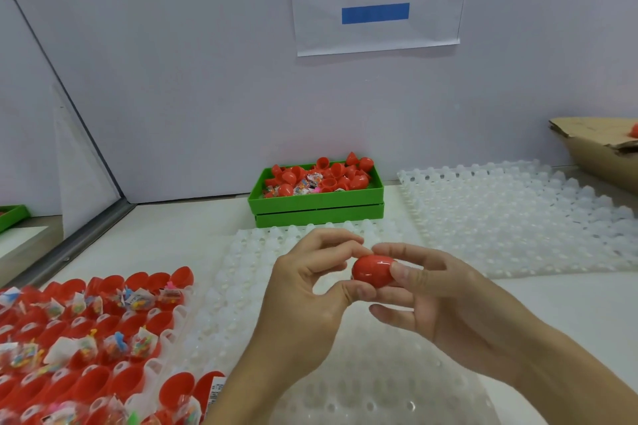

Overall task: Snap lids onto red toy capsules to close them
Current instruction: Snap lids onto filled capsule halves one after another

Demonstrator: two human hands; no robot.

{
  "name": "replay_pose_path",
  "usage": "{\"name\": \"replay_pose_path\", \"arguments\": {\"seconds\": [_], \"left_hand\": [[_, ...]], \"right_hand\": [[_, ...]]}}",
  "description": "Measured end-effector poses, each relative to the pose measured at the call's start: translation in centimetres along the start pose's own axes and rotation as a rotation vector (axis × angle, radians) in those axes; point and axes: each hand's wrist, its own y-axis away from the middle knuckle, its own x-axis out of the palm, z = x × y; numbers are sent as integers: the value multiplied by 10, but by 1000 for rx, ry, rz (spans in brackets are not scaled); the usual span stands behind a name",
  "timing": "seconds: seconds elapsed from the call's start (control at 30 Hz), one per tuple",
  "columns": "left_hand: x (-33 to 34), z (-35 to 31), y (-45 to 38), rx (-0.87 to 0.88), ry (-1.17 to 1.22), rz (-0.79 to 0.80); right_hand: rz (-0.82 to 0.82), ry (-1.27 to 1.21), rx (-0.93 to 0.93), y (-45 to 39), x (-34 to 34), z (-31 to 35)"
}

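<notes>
Both hands, left hand (312,290) and right hand (438,293), pinch the red capsule (373,271) in a fingertip grip above the clear tray (345,373); uneven squeezing may leave the lid unseated or eject the capsule.

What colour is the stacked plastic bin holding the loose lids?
Bright green plastic bin, seen clearly in the head view.
</notes>
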Motion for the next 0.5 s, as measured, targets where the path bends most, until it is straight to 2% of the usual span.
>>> {"name": "replay_pose_path", "arguments": {"seconds": [0.13, 0.5], "left_hand": [[-3, -3, 0, -10, 78, 19], [-3, -7, 2, -1, 166, 22]], "right_hand": [[174, 10, 33, 2, 1, 4], [139, -83, 19, -2, 5, -4]]}}
